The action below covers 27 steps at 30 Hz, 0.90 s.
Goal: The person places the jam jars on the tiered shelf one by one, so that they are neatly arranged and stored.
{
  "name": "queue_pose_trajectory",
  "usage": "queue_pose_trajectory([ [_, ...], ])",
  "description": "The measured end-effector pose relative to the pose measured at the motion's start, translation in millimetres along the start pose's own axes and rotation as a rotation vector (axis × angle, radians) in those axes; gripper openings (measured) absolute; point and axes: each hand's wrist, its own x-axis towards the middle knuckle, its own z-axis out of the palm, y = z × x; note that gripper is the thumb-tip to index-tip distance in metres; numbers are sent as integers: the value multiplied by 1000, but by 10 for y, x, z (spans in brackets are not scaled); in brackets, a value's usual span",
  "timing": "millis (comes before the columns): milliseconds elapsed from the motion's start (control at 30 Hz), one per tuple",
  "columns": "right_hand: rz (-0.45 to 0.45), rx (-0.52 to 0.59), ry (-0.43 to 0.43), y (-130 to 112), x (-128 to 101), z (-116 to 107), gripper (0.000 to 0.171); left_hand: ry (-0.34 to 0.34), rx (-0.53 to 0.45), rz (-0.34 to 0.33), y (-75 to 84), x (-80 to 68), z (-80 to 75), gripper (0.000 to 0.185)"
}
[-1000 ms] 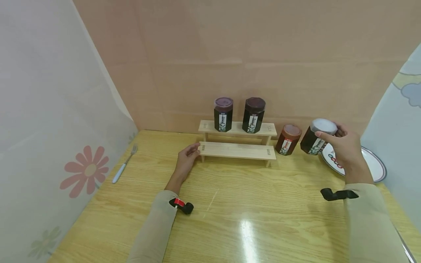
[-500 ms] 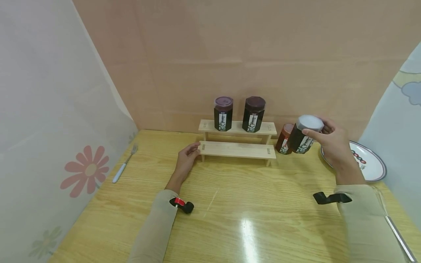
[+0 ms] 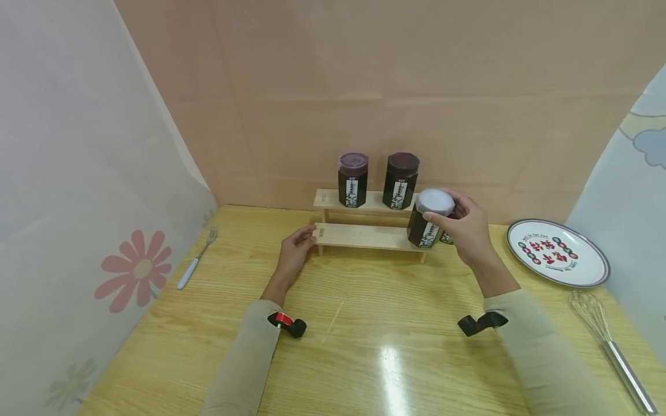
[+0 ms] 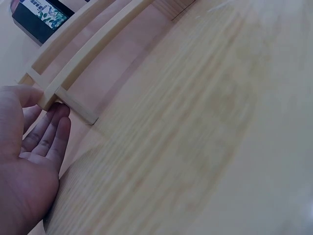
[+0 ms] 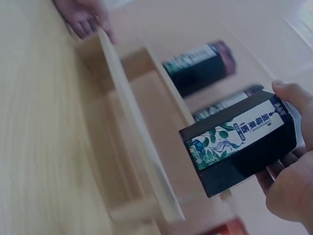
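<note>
Fingers of right hand [image 3: 468, 228] clamp the white-lid jar [image 3: 429, 218], now carried left from beside the plate [image 3: 558, 252] to over the rack's [image 3: 372, 236] lower step, right end. Left hand [image 3: 296, 249] relaxed, fingertips touching rack's left end, bracing it. Placement looks imminent.

2 bare hands, left hand [image 3: 295, 249] and right hand [image 3: 467, 229], no gloves, rings or watch visible. Both arms in long beige sleeves, left sleeve [image 3: 240, 364], right sleeve [image 3: 541, 358], plain fabric, soft folds, cuffs ending at the wrists. Small black camera mount [image 3: 291, 326] at the left cuff with a red band on it. Black curved mount [image 3: 480, 323] at the right cuff, no red visible. Fingernails short, unpainted in the left wrist view.
</note>
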Motion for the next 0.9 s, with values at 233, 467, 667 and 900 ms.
queue_pose_trajectory([
  [233, 11, -40, -31, 92, 3, 414, 71, 22, 1, 1, -11, 4, -2, 35],
  [467, 48, -147, -51, 141, 38, 723, 77, 6, 4, -7, -10, 12, -5, 35],
  [667, 59, -146, -61, 199, 49, 985, 76, 4, 14, -6, -8, 5, -10, 34],
  [900, 61, -107, -59, 289, 67, 1206, 77, 4, 18, 3, -7, 15, -1, 35],
])
